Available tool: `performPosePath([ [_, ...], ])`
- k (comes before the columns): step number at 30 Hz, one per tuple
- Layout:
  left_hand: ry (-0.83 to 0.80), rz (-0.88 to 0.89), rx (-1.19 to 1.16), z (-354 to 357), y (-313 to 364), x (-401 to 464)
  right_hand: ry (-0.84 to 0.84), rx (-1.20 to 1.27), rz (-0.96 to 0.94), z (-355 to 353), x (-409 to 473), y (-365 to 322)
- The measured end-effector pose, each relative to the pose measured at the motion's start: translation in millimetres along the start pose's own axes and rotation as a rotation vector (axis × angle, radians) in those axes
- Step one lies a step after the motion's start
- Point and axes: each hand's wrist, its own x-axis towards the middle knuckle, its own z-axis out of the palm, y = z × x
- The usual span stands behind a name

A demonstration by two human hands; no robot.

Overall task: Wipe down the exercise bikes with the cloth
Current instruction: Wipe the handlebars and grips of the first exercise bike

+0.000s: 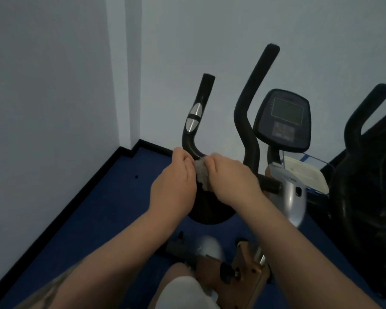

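Both of the person's hands meet at the bend of the nearest black curved handlebar (188, 141) of the silver and black exercise bike (295, 197), with a small crumpled grey cloth (202, 175) bunched between them. The left hand (176, 175) has its fingers curled round the cloth from the left, and the right hand (230, 177) pinches it from the right, thumb and fingers folded over the fabric, which hangs just below the bar. An oval silver sensor plate (194, 117) sits higher up that handlebar. Further right stands the bike's dark console with a grey screen (284, 119), beside a second black handlebar (246, 117). Behind the console a clear plastic tray (314, 162) holds a cream-coloured flat object (305, 175); what it is cannot be told. The blue carpeted floor (98, 208) meets pale walls.
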Motion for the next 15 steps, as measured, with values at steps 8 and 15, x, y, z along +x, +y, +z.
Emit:
performPosePath([
  [8,-0.004,0.005,-0.098,3,-2,-2,0.054,-0.067,0.074,-1,-45,21],
  [15,-0.035,-0.058,-0.225,3,-4,-2,0.206,0.020,0.083,14,-75,8],
])
